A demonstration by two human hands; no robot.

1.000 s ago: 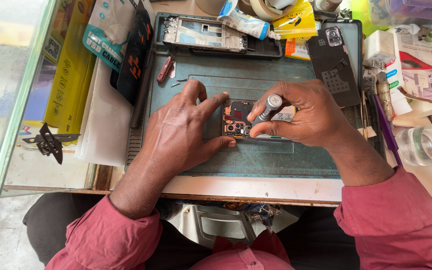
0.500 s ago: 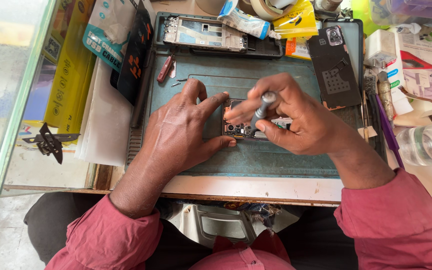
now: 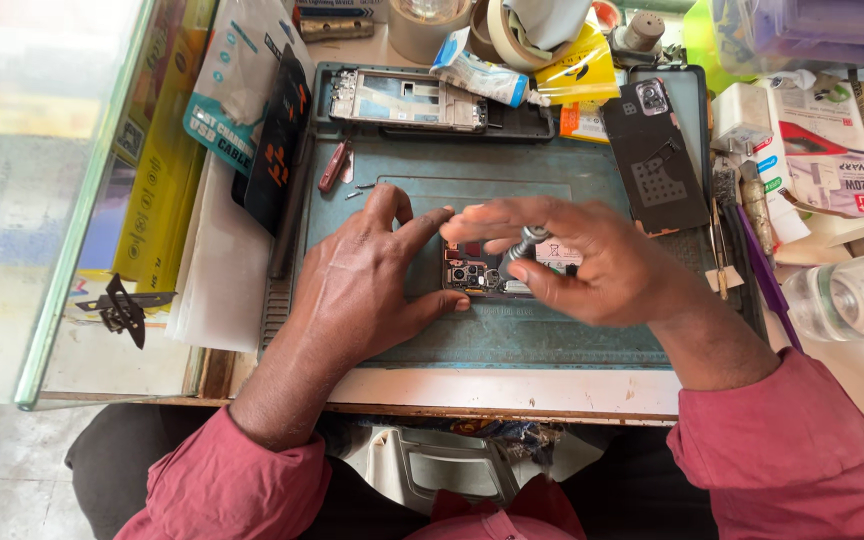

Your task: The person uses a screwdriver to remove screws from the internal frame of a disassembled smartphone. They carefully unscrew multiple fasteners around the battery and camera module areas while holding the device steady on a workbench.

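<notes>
Fingers of right hand (image 3: 602, 262) have spread, pinching screwdriver (image 3: 520, 250); left hand (image 3: 367, 285) presses phone (image 3: 474, 277) flat.

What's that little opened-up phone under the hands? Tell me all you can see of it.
The opened phone lies flat on the teal work mat, back cover off, showing dark circuit boards, small camera lenses and metal parts. Most of it is hidden. The left hand presses on its left end, thumb beside its lower edge. The right hand covers its right half and holds a silver-handled screwdriver, tip down onto it. Whether the tip sits in a screw cannot be told.
</notes>
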